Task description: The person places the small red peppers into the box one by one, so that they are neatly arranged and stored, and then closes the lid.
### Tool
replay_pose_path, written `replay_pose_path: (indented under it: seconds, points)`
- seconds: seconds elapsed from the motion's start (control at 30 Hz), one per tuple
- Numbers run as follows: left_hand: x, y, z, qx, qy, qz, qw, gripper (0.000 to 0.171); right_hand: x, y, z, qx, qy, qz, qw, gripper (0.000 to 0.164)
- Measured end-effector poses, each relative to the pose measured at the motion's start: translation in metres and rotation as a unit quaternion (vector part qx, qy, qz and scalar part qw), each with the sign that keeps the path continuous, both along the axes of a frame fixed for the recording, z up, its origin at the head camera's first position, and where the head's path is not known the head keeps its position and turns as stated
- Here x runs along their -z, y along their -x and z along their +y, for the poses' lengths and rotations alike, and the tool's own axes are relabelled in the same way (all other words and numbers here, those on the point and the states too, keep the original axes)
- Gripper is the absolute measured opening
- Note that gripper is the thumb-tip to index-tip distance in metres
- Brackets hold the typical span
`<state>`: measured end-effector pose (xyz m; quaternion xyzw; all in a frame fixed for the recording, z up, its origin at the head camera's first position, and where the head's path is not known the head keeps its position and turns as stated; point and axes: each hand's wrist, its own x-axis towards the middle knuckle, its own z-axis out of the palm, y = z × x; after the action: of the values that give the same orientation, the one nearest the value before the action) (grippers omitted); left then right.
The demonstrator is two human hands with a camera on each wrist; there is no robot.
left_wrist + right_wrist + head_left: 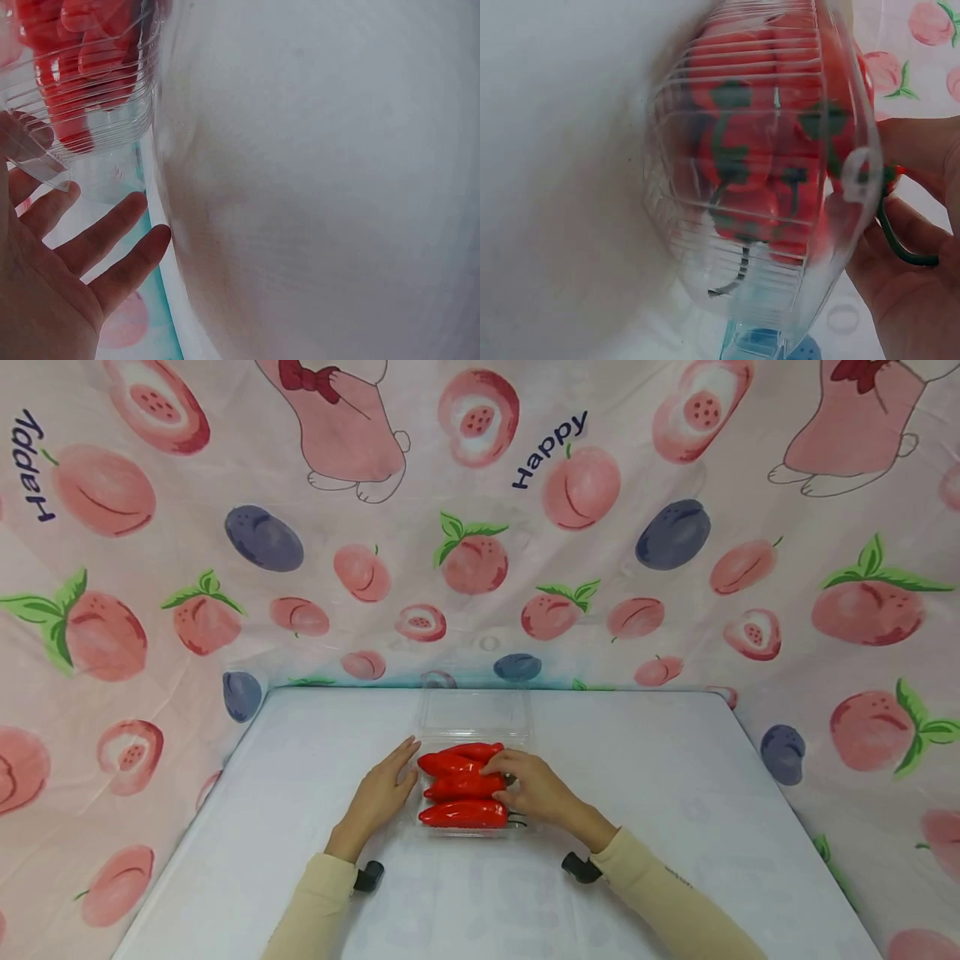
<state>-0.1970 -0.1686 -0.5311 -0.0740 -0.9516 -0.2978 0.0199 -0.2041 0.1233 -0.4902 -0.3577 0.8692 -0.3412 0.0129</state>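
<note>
Several red peppers (463,815) with green stems lie side by side in a clear plastic clamshell box (472,832), whose lid (474,710) stands folded back on the far side. My right hand (536,785) reaches over the box's right edge and grips one pepper near its stem end, thumb on one side and fingers on the other. In the right wrist view that pepper's green stem (900,247) curves out toward the palm. My left hand (382,789) is at the box's left side, fingers extended, with some fingertips right at the ribbed plastic wall (112,82).
The box rests on a white-covered table (645,760). Behind and around the table hangs a pink cloth (480,610) printed with fruit. A small black wrist camera (369,877) sits at the left cuff, another (581,867) at the right.
</note>
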Motion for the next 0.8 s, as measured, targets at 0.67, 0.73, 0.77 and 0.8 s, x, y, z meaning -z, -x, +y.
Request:
replay_pose_path:
  seconds: [0.67, 0.73, 0.77, 0.8]
  points:
    - [0.002, 0.000, 0.000, -0.001, -0.007, -0.003, 1.0000, 0.052, 0.002, 0.007, 0.016, 0.006, 0.083, -0.050, 0.995, 0.026]
    - [0.002, 0.000, 0.000, -0.003, -0.007, -0.003, 1.0000, 0.052, 0.001, 0.008, 0.018, 0.012, 0.089, -0.052, 0.995, 0.027]
    - [0.002, 0.000, 0.000, -0.004, -0.007, -0.003, 1.0000, 0.052, 0.001, 0.008, 0.019, 0.015, 0.092, -0.053, 0.994, 0.028]
    - [0.002, 0.000, 0.000, -0.003, -0.007, -0.003, 1.0000, 0.052, 0.001, 0.009, 0.020, 0.019, 0.095, -0.054, 0.994, 0.028]
